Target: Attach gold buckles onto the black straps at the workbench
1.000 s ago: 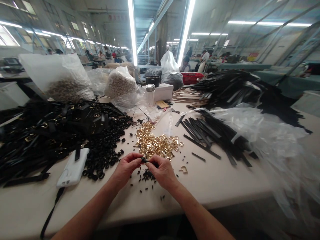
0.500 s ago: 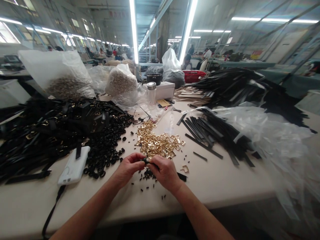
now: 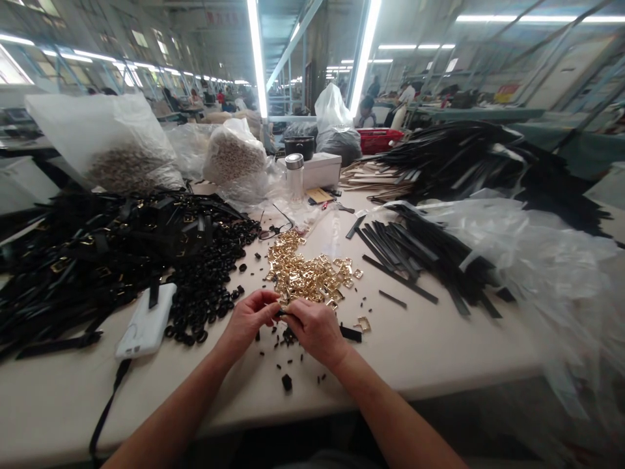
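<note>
Hands first: our left hand (image 3: 247, 320) and right hand (image 3: 315, 331) nearly meet on the near side of the gold buckle pile (image 3: 312, 277), thumbs and fingers pinching a small black piece (image 3: 280, 312) between them. It sits right at both sets of fingertips, neither hand clearly nearer. Only a sliver shows; we judge that it runs crosswise from hand to hand, but cannot be sure of its long axis.

Nearer us than the pile lie scattered black bits (image 3: 288, 337) and, closer still, a dark chunky piece (image 3: 286, 382). Off the pile's near right side, a short black strip (image 3: 350, 334) points sideways from our right hand; whether we hold it, we cannot tell. Beside it is a loose buckle (image 3: 364, 324). Left of the pile are heaped black rings (image 3: 215, 286); right of it, long black strips (image 3: 398, 251); beyond it, a bottle (image 3: 294, 180).
</note>
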A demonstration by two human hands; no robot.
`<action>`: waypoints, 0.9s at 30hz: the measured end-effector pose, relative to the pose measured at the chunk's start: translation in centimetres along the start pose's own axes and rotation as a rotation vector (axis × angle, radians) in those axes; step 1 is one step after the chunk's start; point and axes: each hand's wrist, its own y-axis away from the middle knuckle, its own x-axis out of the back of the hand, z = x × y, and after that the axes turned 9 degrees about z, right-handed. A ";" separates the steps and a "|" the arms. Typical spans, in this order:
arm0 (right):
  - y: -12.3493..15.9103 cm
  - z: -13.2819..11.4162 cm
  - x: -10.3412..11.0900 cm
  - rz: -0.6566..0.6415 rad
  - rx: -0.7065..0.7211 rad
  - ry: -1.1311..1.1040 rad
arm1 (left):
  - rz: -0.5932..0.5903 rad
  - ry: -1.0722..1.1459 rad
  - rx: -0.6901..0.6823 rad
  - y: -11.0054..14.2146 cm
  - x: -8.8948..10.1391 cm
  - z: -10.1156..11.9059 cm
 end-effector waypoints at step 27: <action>-0.8 -0.7 1.3 -0.146 -0.179 -0.082 | -0.035 -0.004 -0.013 0.7 -1.2 0.7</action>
